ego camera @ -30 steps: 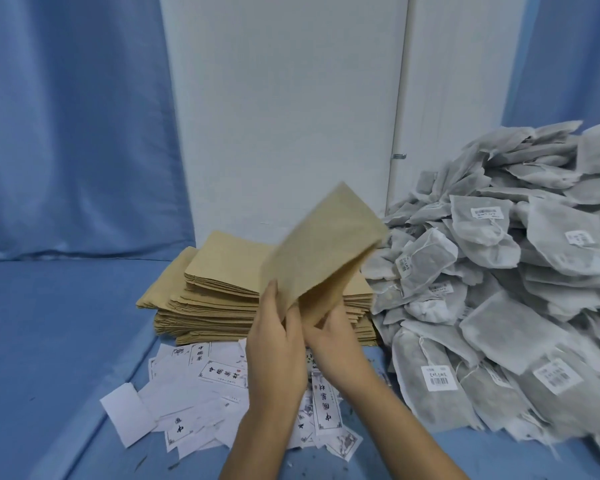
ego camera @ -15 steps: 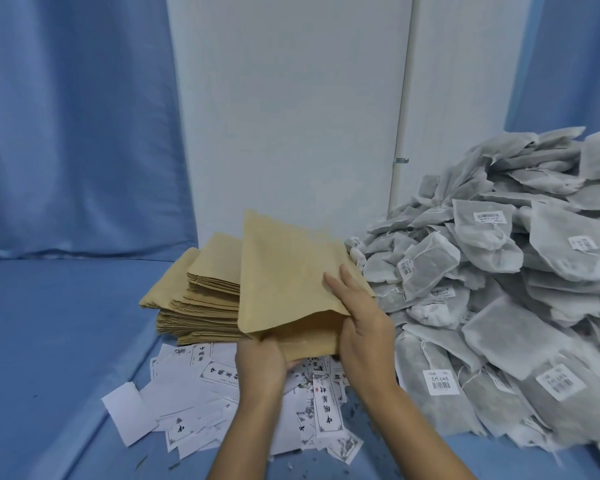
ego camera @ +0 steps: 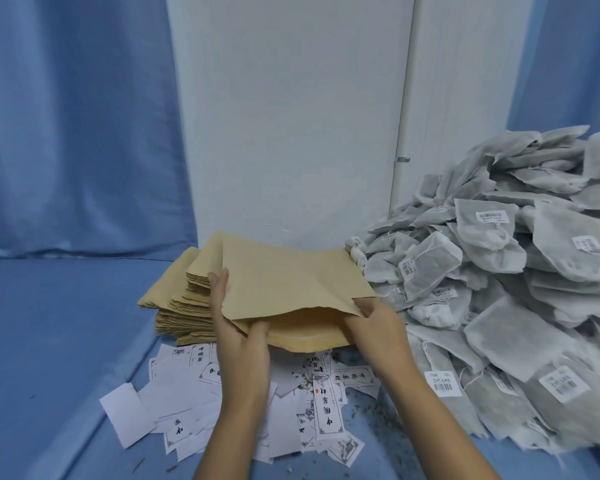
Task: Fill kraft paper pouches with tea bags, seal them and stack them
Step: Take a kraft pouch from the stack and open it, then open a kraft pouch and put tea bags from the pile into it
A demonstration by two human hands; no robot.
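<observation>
Left hand [ego camera: 239,329] and right hand [ego camera: 374,323] pinched open the tan kraft paper pouch [ego camera: 291,282], mouth best held wide toward grey mesh tea bags [ego camera: 499,289] at three o'clock.

Both forearms are seen bare, entering from the lower edge and angled up toward the middle. The left forearm [ego camera: 229,438] is set steeper; the right forearm [ego camera: 440,427] slants in from the right.

The left hand [ego camera: 239,327] is seen back-on, wrist straight. Its fingers [ego camera: 219,282] are laid up the left edge of a kraft pouch [ego camera: 291,282], with the thumb tucked at the open mouth, so the near left corner is pinched.

The right hand [ego camera: 374,327] is placed at the near right corner. Its thumb is pressed on the upper panel; the fingers are hidden inside the mouth.

The hands are kept apart at about equal height.
</observation>
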